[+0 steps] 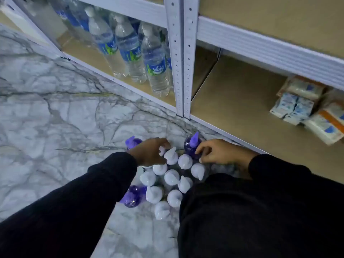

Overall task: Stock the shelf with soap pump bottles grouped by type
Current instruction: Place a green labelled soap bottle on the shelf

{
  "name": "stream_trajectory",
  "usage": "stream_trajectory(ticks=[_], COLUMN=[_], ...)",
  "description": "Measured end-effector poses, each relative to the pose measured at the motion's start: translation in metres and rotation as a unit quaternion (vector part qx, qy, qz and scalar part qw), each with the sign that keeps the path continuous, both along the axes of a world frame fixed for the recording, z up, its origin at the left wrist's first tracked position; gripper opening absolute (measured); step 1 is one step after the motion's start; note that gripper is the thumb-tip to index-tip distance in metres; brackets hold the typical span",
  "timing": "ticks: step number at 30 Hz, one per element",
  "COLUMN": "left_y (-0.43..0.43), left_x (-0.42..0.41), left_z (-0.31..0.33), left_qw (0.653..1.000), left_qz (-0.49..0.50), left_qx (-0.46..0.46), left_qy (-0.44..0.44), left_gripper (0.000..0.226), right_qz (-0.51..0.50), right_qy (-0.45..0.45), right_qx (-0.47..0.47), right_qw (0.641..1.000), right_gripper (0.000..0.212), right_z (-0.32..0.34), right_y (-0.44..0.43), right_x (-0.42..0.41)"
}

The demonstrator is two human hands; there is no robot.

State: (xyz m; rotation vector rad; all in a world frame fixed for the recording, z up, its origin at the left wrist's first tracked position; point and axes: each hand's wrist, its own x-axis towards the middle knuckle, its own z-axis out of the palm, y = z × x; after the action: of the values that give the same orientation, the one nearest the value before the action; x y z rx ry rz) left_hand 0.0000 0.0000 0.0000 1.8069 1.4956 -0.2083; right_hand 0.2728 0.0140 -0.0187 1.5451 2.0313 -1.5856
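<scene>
White pump bottles (172,176) are clustering at 6 o'clock, purple pump bottles (192,144) flanking them (three visible). The floor (55,108) is showing white marble, grey-veined. Water bottles (154,66) at 11 o'clock are carrying blue-and-green labels.

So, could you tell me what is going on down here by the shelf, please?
A person bends over soap pump bottles on the marble floor. The left hand grips a white-topped bottle; the right hand reaches a purple bottle, grip unclear. The lower shelf beside them shows none yet.
</scene>
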Motion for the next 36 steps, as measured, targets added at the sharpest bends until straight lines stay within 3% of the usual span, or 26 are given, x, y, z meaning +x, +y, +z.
stream_trajectory(ticks=[10, 13, 17, 21, 27, 36], left_y=[0.006, 0.008, 0.014, 0.02, 0.03, 0.04], left_x=[0.014, 0.011, 0.01, 0.006, 0.02, 0.025], left_z=[-0.042, -0.05, -0.056, -0.068, -0.078, -0.087], left_qw=[0.999, 0.996, 0.994, 0.994, 0.979, 0.965], left_qz=[-0.009, -0.005, -0.049, -0.065, -0.177, -0.23], left_qx=[-0.049, -0.085, -0.092, -0.087, -0.058, -0.056], left_qy=[0.002, 0.001, 0.012, 0.032, 0.08, 0.11], left_gripper=[0.07, 0.062, 0.049, 0.047, 0.034, 0.04], right_qz=[0.006, 0.049, 0.094, 0.127, 0.145, 0.114], right_qy=[0.03, 0.018, 0.043, 0.011, -0.023, -0.027], right_qx=[-0.068, -0.06, -0.017, 0.061, 0.126, 0.174], right_qw=[0.997, 0.997, 0.994, 0.99, 0.981, 0.978], right_gripper=[0.04, 0.047, 0.048, 0.04, 0.06, 0.045], right_z=[-0.06, -0.073, -0.089, -0.094, -0.108, -0.103], right_y=[0.001, -0.003, -0.012, -0.014, -0.022, -0.023], right_x=[0.011, 0.011, 0.012, 0.012, 0.014, 0.026])
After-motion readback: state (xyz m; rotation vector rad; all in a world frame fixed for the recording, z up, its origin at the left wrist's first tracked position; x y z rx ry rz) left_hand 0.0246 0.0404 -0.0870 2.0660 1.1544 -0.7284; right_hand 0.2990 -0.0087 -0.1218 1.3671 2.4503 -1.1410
